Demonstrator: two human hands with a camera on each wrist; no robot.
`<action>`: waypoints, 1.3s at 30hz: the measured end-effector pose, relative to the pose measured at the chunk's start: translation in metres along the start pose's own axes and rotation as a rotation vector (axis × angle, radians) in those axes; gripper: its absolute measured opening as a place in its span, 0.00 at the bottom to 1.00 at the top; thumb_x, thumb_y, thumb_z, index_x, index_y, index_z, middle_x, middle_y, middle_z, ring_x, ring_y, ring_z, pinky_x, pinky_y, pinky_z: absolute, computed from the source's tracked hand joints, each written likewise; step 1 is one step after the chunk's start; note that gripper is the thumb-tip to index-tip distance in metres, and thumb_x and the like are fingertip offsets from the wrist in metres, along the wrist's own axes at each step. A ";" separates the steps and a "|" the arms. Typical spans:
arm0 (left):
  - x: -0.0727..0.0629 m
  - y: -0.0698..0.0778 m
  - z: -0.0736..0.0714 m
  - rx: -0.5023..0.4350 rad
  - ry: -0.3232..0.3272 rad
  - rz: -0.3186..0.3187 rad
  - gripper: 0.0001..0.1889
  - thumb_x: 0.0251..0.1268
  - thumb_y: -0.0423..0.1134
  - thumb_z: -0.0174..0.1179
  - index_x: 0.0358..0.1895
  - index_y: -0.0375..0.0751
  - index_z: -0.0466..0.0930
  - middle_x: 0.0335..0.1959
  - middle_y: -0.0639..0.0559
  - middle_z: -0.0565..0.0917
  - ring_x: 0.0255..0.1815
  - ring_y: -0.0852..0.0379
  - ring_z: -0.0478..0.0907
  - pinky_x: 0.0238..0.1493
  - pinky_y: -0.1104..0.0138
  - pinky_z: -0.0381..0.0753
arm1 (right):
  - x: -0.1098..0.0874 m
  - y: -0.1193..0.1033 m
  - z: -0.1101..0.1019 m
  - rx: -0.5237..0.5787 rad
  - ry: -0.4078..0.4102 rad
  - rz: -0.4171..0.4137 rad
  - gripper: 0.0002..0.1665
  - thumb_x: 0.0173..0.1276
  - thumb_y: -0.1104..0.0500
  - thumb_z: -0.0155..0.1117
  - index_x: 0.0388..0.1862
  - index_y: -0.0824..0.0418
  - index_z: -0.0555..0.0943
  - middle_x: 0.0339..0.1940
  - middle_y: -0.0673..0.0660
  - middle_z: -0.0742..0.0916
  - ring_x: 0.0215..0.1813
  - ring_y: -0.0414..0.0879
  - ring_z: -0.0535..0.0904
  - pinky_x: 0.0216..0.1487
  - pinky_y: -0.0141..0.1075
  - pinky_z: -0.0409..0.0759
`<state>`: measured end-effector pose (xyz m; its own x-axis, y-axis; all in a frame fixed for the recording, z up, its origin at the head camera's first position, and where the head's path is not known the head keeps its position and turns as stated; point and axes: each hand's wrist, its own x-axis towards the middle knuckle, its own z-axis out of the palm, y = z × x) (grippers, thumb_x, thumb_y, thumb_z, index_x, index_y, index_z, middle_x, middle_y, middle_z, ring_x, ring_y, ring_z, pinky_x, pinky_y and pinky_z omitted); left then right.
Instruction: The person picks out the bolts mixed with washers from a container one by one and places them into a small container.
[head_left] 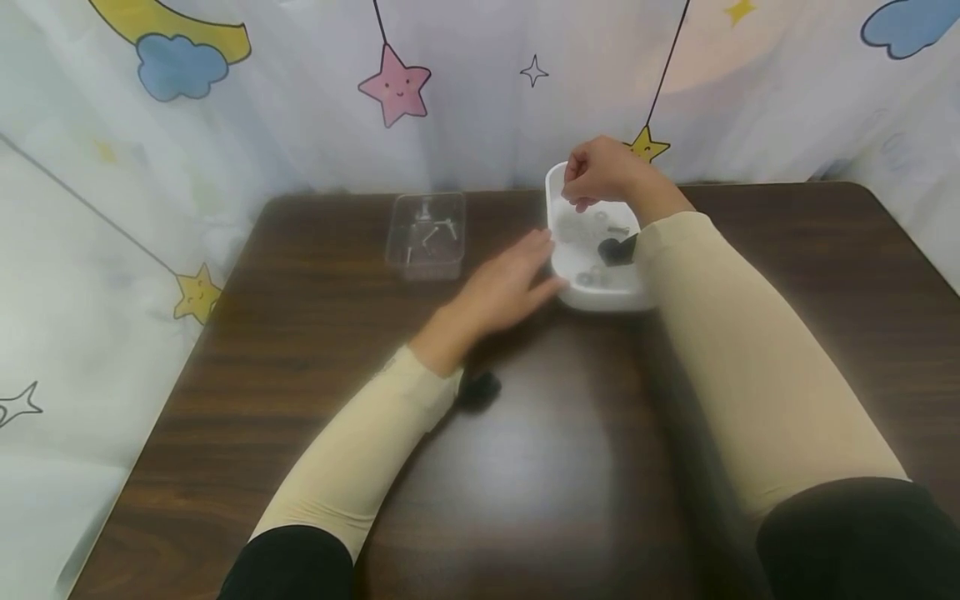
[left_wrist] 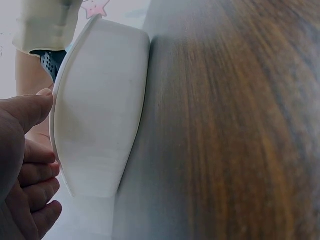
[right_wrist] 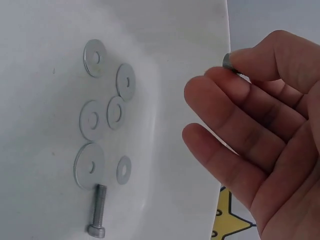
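My right hand (head_left: 603, 171) is raised over the far part of a white tray (head_left: 603, 302). Between thumb and index finger it pinches a small bolt, whose knurled head (right_wrist: 227, 61) shows in the right wrist view; the rest is hidden by the fingers. Below lie several flat washers (right_wrist: 89, 166) and another socket-head bolt (right_wrist: 98, 212) on the tray's bottom. With fingers extended, my left hand (head_left: 506, 287) rests against the tray's left side. In the left wrist view its thumb touches the rim of the tray (left_wrist: 100, 100).
A clear plastic box (head_left: 431, 272) holding several bolts (head_left: 429, 236) stands left of the tray. Both sit near the back edge of the dark wooden table (head_left: 315, 350). A patterned curtain (head_left: 480, 108) hangs behind.
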<state>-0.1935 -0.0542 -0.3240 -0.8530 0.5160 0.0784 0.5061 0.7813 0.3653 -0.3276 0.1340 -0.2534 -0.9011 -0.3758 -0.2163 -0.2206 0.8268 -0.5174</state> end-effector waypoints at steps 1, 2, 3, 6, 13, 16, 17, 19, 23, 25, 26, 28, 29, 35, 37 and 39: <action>0.000 0.000 0.000 0.002 -0.001 0.001 0.37 0.74 0.60 0.47 0.78 0.43 0.53 0.81 0.49 0.52 0.81 0.55 0.46 0.80 0.62 0.49 | 0.000 0.000 0.000 0.010 0.000 0.002 0.11 0.67 0.57 0.61 0.43 0.63 0.77 0.35 0.57 0.87 0.45 0.54 0.86 0.53 0.45 0.82; 0.000 -0.001 0.000 0.002 -0.001 0.001 0.37 0.74 0.60 0.47 0.78 0.43 0.53 0.81 0.49 0.52 0.81 0.55 0.46 0.80 0.61 0.50 | 0.000 0.000 0.000 0.012 0.002 0.004 0.11 0.67 0.56 0.62 0.42 0.63 0.78 0.35 0.56 0.88 0.46 0.54 0.87 0.53 0.44 0.82; 0.000 -0.001 0.001 0.003 -0.001 0.000 0.37 0.74 0.60 0.47 0.78 0.43 0.53 0.81 0.49 0.52 0.81 0.55 0.46 0.80 0.61 0.50 | 0.001 0.000 0.000 0.017 0.005 0.005 0.11 0.67 0.56 0.62 0.42 0.63 0.78 0.35 0.55 0.89 0.46 0.53 0.87 0.52 0.44 0.82; 0.000 -0.001 0.001 -0.008 0.001 0.001 0.37 0.74 0.60 0.47 0.78 0.44 0.53 0.81 0.49 0.52 0.81 0.54 0.46 0.80 0.61 0.50 | 0.001 0.000 0.001 0.044 0.019 0.000 0.11 0.66 0.56 0.65 0.41 0.63 0.79 0.34 0.54 0.90 0.46 0.53 0.88 0.50 0.41 0.83; -0.002 -0.002 -0.002 -0.047 0.021 0.009 0.37 0.74 0.59 0.49 0.79 0.49 0.52 0.81 0.50 0.53 0.81 0.55 0.46 0.80 0.58 0.52 | -0.001 -0.005 0.000 0.123 0.038 -0.032 0.12 0.63 0.57 0.69 0.41 0.62 0.81 0.33 0.51 0.90 0.48 0.52 0.86 0.54 0.43 0.84; -0.002 -0.002 -0.003 -0.052 0.029 0.015 0.36 0.74 0.58 0.50 0.79 0.49 0.52 0.80 0.50 0.53 0.81 0.55 0.46 0.80 0.58 0.52 | -0.003 -0.011 0.000 0.135 0.041 -0.053 0.13 0.63 0.56 0.69 0.42 0.62 0.83 0.35 0.52 0.90 0.48 0.52 0.86 0.55 0.44 0.84; -0.003 -0.003 -0.003 -0.055 0.031 0.016 0.36 0.74 0.58 0.50 0.79 0.50 0.52 0.80 0.50 0.53 0.81 0.56 0.45 0.80 0.58 0.52 | -0.005 -0.013 0.000 0.131 0.042 -0.061 0.13 0.63 0.56 0.69 0.42 0.62 0.83 0.36 0.53 0.90 0.47 0.51 0.86 0.55 0.44 0.84; -0.003 -0.003 -0.004 -0.061 0.037 0.018 0.36 0.74 0.57 0.51 0.79 0.50 0.52 0.80 0.50 0.53 0.81 0.54 0.46 0.79 0.57 0.53 | -0.006 -0.018 0.000 0.132 0.047 -0.082 0.11 0.63 0.56 0.69 0.40 0.62 0.82 0.35 0.54 0.90 0.44 0.50 0.86 0.52 0.42 0.85; -0.006 -0.005 -0.007 -0.062 0.040 -0.002 0.36 0.74 0.58 0.50 0.78 0.47 0.54 0.80 0.50 0.53 0.81 0.53 0.47 0.80 0.58 0.52 | -0.010 -0.028 -0.002 0.151 0.040 -0.131 0.07 0.63 0.60 0.67 0.36 0.63 0.80 0.31 0.54 0.88 0.38 0.49 0.85 0.46 0.36 0.85; -0.008 -0.007 -0.010 -0.059 0.040 -0.017 0.37 0.74 0.59 0.49 0.77 0.44 0.55 0.80 0.49 0.53 0.81 0.53 0.47 0.80 0.58 0.51 | -0.012 -0.033 -0.002 0.149 0.031 -0.149 0.06 0.63 0.61 0.66 0.35 0.63 0.80 0.30 0.54 0.87 0.37 0.48 0.84 0.44 0.35 0.85; -0.010 -0.007 -0.012 -0.061 0.040 -0.026 0.37 0.74 0.59 0.49 0.77 0.42 0.56 0.80 0.48 0.53 0.81 0.53 0.46 0.80 0.58 0.50 | -0.012 -0.036 -0.001 0.146 0.024 -0.154 0.06 0.62 0.62 0.66 0.35 0.63 0.80 0.30 0.54 0.87 0.37 0.49 0.84 0.45 0.36 0.85; -0.012 -0.009 -0.015 -0.059 0.042 -0.039 0.37 0.74 0.60 0.49 0.77 0.41 0.56 0.80 0.47 0.53 0.81 0.52 0.46 0.80 0.58 0.49 | -0.013 -0.041 -0.001 0.134 0.018 -0.162 0.06 0.62 0.62 0.66 0.35 0.63 0.80 0.30 0.53 0.87 0.37 0.48 0.83 0.45 0.36 0.84; -0.013 -0.010 -0.017 -0.057 0.042 -0.044 0.38 0.74 0.61 0.48 0.77 0.40 0.56 0.80 0.47 0.53 0.81 0.52 0.46 0.80 0.58 0.49 | -0.012 -0.044 0.000 0.130 0.019 -0.173 0.06 0.61 0.62 0.66 0.36 0.63 0.80 0.30 0.53 0.87 0.37 0.48 0.83 0.44 0.36 0.84; -0.024 -0.019 -0.029 -0.076 0.068 -0.076 0.37 0.74 0.60 0.49 0.76 0.38 0.58 0.80 0.46 0.53 0.81 0.51 0.47 0.80 0.57 0.49 | -0.010 -0.059 0.004 0.119 0.020 -0.273 0.13 0.64 0.65 0.61 0.49 0.62 0.78 0.36 0.58 0.89 0.36 0.47 0.86 0.43 0.36 0.84; -0.029 -0.023 -0.033 -0.094 0.087 -0.088 0.37 0.74 0.59 0.49 0.75 0.37 0.59 0.80 0.46 0.54 0.81 0.50 0.47 0.80 0.56 0.49 | -0.011 -0.064 0.005 0.102 0.002 -0.286 0.19 0.67 0.65 0.59 0.57 0.58 0.77 0.41 0.59 0.88 0.39 0.47 0.86 0.45 0.37 0.83; -0.034 -0.028 -0.038 -0.110 0.099 -0.107 0.37 0.74 0.59 0.50 0.75 0.38 0.58 0.80 0.47 0.53 0.81 0.50 0.47 0.80 0.57 0.48 | -0.012 -0.070 0.006 0.078 -0.015 -0.286 0.24 0.68 0.64 0.57 0.63 0.54 0.77 0.45 0.60 0.87 0.42 0.49 0.84 0.47 0.39 0.82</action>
<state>-0.1839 -0.1073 -0.3016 -0.9122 0.3908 0.1229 0.3997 0.7836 0.4756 -0.2993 0.0785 -0.2196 -0.8005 -0.5958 -0.0643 -0.4353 0.6519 -0.6210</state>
